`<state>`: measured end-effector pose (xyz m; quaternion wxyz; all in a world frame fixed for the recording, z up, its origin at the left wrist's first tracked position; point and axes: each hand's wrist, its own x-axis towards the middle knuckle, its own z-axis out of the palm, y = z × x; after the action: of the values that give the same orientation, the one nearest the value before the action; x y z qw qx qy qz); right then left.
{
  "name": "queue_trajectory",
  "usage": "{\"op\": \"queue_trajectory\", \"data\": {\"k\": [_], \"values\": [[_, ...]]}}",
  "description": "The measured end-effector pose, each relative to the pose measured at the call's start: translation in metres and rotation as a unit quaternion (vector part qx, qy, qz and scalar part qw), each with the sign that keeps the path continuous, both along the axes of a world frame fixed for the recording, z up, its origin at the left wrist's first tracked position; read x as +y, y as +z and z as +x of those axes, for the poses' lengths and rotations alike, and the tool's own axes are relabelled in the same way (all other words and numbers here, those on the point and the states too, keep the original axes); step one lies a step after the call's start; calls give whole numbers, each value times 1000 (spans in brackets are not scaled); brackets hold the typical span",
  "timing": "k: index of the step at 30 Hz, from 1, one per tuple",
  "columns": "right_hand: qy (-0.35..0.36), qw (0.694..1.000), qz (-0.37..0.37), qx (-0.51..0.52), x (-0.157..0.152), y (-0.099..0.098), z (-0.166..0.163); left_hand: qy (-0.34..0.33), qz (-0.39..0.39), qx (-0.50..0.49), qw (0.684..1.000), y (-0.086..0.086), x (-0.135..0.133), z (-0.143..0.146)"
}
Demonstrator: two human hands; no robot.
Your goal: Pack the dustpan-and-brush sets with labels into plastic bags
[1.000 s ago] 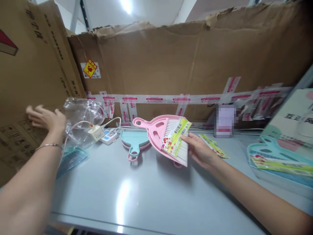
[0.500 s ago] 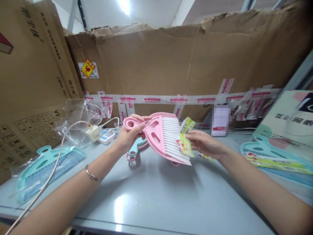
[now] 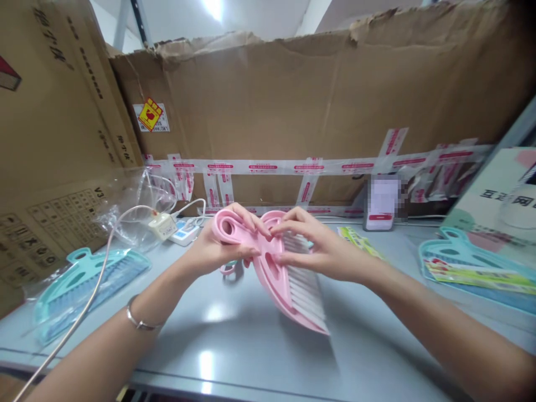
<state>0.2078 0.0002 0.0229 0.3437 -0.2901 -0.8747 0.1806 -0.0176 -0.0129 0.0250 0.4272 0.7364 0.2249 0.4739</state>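
A pink hand brush (image 3: 274, 272) with white bristles lies nested against a pink dustpan (image 3: 304, 324), held up over the table. My left hand (image 3: 209, 245) is closed around their handles, thumb in front. My right hand (image 3: 314, 243) grips the brush head near the base of the bristles, its fingers on the pink back and thumb below. Behind the brush, a small part of another handle with a pink ring (image 3: 228, 269) rests on the table, mostly hidden. A yellow-green label (image 3: 360, 241) lies on the table behind my right forearm.
Turquoise dustpan-and-brush sets stand at the left (image 3: 90, 285) and right (image 3: 473, 268) of the grey table (image 3: 234, 357). A phone (image 3: 380, 204) leans at the back. A cable (image 3: 98, 273) crosses the left side near a power strip (image 3: 184, 231). A large cardboard box (image 3: 259, 100) closes off the back.
My right hand has let go of the yellow-green label, now on the table, and has taken hold of the brush head. The pink set has tilted downward at its bristle end.
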Motion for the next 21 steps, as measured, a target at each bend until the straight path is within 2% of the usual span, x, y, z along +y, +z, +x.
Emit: {"op": "queue_trajectory", "data": {"k": [2,5,7,10,13,17,19,21], "values": [[38,998,-29,-28,-11,7,-15,30,10,31,999,3,-9,3],[42,998,-29,-31,-16,14,-14,108,41,24,993,6,-16,6],[13,1000,14,5,-15,19,-4,180,68,-13,981,7,-16,4],[-77,987,120,73,-4,22,16,288,122,-61,948,10,-11,-8],[-109,974,197,38,25,14,33,359,200,-63,909,11,-2,-25],[-77,954,221,-189,70,-12,37,384,286,68,875,1,13,-37],[-64,935,210,-277,84,-27,31,365,288,178,867,-10,23,-39],[-48,930,186,-313,90,-41,25,338,263,290,856,-21,33,-40]]}}
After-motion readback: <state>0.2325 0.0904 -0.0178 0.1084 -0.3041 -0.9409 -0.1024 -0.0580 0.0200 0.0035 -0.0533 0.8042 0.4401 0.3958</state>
